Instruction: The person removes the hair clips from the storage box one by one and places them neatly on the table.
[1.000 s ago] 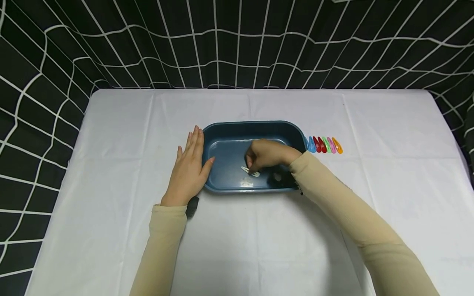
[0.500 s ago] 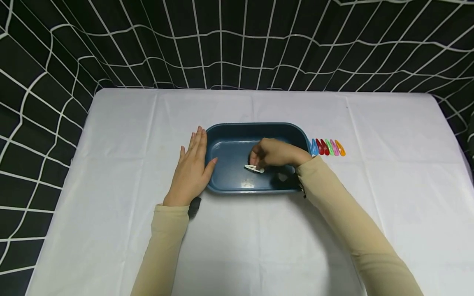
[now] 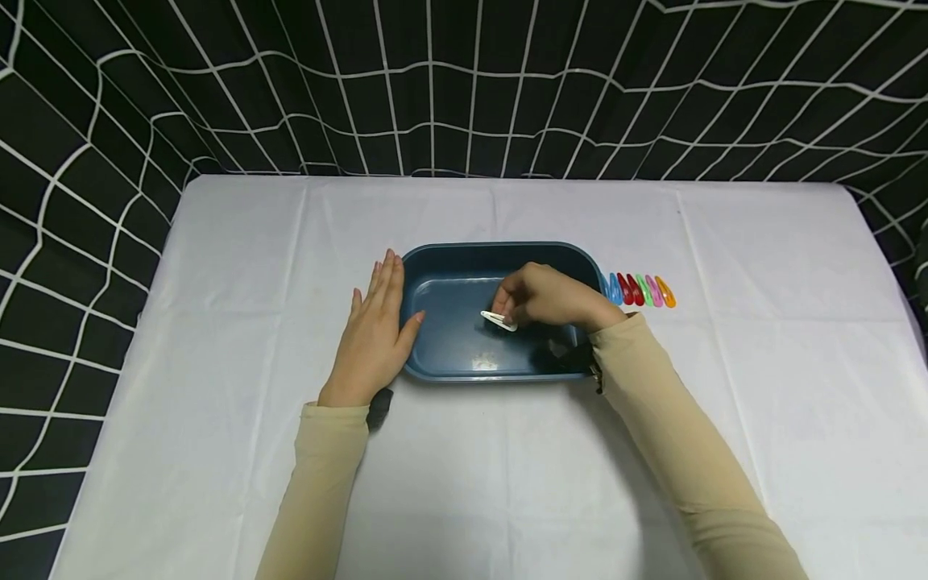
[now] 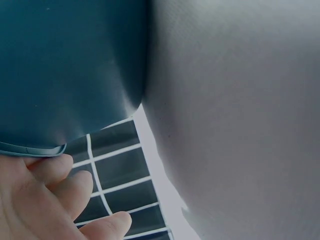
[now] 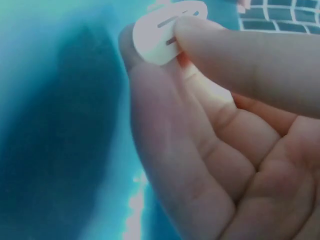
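A white snap hair clip point(image 3: 498, 321) is pinched between thumb and index finger of my right hand point(image 3: 547, 296), over the floor of a blue plastic basin point(image 3: 449, 338). In the right wrist view the hair clip point(image 5: 156, 37) shows its rounded end and slots, with the thumb on its face. My left hand point(image 3: 373, 338) rests against the basin's left end, fingers straight and thumb over the rim. The left wrist view shows the basin's outer wall point(image 4: 65, 70) above the left hand's fingers point(image 4: 75, 192).
A row of hair clips point(image 3: 644, 290) in blue, red, green, pink and orange lies on the white tablecloth point(image 3: 783, 387) just right of the basin. Dark cloth with a white net point(image 3: 464, 89) hangs behind the table and on its left.
The right hand has lifted the white hair clip slightly from the basin floor and moved a little to the right. The left hand keeps its place on the basin.
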The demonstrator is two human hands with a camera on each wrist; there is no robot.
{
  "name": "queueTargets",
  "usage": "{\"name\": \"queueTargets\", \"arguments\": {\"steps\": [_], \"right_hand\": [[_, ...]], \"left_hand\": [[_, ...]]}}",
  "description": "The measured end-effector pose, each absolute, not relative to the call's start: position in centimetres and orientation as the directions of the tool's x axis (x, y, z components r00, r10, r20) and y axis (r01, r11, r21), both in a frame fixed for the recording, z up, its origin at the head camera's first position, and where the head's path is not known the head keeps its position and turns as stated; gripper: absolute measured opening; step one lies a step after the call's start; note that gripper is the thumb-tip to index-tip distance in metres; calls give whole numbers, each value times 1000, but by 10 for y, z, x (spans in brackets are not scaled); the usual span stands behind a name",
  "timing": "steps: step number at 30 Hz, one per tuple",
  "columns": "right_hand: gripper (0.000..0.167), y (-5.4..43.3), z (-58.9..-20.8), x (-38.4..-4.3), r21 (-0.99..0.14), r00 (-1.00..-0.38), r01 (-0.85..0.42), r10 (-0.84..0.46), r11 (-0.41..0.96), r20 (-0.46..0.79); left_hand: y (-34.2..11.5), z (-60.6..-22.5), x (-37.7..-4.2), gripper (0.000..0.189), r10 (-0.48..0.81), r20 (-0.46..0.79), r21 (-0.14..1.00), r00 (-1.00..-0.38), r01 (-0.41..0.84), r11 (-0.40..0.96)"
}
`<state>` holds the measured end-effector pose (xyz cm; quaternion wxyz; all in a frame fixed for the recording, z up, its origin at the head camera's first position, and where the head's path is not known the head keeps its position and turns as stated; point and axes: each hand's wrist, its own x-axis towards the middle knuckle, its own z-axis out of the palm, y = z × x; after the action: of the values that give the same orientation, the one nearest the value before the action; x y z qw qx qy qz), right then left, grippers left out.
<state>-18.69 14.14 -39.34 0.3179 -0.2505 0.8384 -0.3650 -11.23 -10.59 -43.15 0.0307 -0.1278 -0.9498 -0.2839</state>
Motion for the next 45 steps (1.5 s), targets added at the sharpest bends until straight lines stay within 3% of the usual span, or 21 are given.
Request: {"name": "queueTargets", "arguments": {"steps": [10, 30, 45], "right_hand": [[11, 149, -386, -183, -786, -743, -137, -587, 603, -321], [8, 181, -373, -165, -905, -852, -14, -478, 426, -212], [9, 195, -377, -156, -929, -914, -8, -379, 371, -143]], "left_hand": [[-106, -432, -112, 71, 230, 133, 535, -964, 266, 802], [-106, -433, -112, 70, 225, 144, 545, -964, 267, 795], [-106, -432, -111, 71, 226, 144, 552, -963, 268, 790]]}}
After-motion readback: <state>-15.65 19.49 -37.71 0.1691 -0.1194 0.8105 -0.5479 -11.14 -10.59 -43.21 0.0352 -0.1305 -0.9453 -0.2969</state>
